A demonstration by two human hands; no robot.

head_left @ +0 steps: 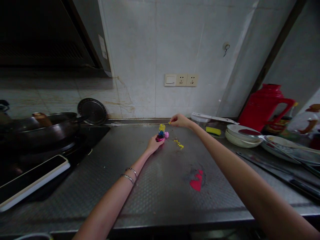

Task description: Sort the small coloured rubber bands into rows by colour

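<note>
I have the left hand (153, 145) grasping the toy (161, 129) low; I judge it light, fragile, best held there. The right hand (181, 120) pinches a yellow scrap (170, 123).

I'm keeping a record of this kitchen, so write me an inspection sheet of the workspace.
Surface: metal counter, with a red patch and yellow bits on it.
Job's things: small multicoloured object; small yellow piece; fine detail unclear.
Clutter: yellow sponge, white bowls and red jug on the right; pan on the left.
Hands: left hand holds the multicoloured object; right hand pinches the yellow piece.
Cables: nothing seen.
Surroundings: wall with sockets; range hood upper left.
</note>
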